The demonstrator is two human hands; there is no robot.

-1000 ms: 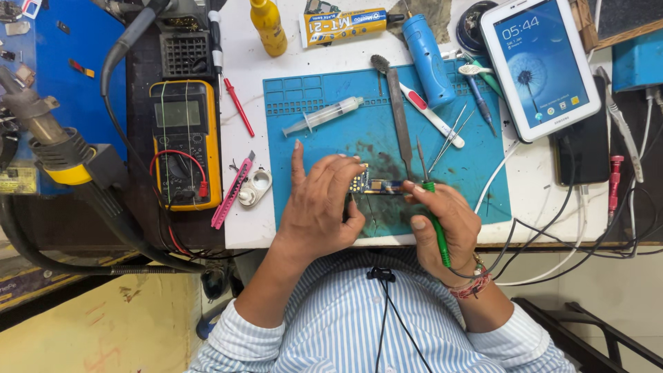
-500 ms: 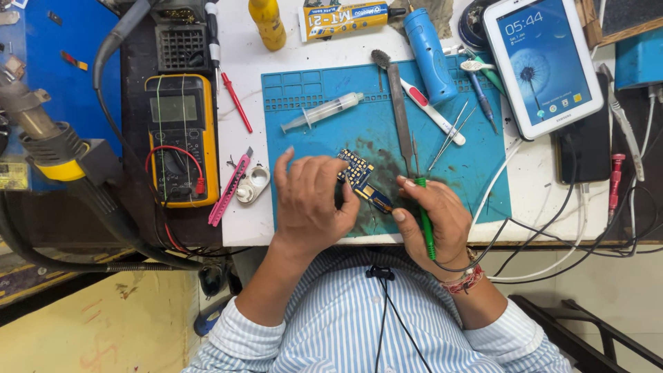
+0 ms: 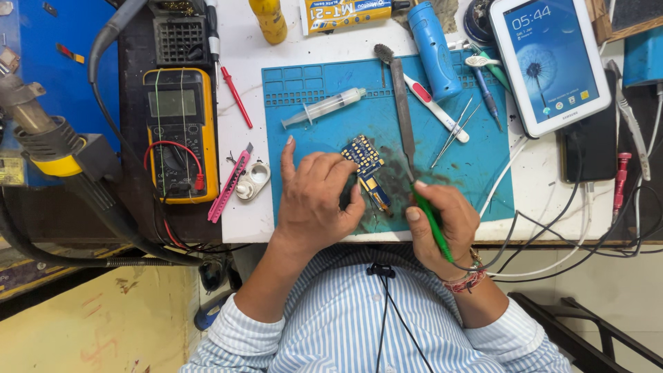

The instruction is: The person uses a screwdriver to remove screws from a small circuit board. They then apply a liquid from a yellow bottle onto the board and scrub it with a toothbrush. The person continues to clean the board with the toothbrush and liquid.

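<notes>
A small blue circuit board [image 3: 364, 160] is lying tilted on the blue silicone repair mat [image 3: 324, 131], near the mat's front edge. It is pinned by the left hand [image 3: 314, 197], whose fingers are curled over the board's near-left edge, with the index finger stretched out flat on the mat. The right hand [image 3: 438, 224] is closed around a green-handled tool [image 3: 431, 221], held like a pen; its tip cannot be made out clearly, but it appears to be aimed at the lower end of the board, beside a dark smear on the mat.

For work of this kind, the board is best kept flat and pressed only at its edges, so that no component is covered or bent. The heel of the right hand should be rested on the worktop [image 3: 252, 83], so that the tip is steadied and only light pressure is applied. Slips toward the left fingertips are a likely risk, as they lie just beside the working spot.

A syringe [image 3: 324, 108], a long metal tool [image 3: 402, 110] and 2 fine tweezers [image 3: 454, 131] lie on the mat behind the board. A yellow multimeter [image 3: 179, 135] sits to the left and a white tablet [image 3: 549, 59] to the right.
</notes>
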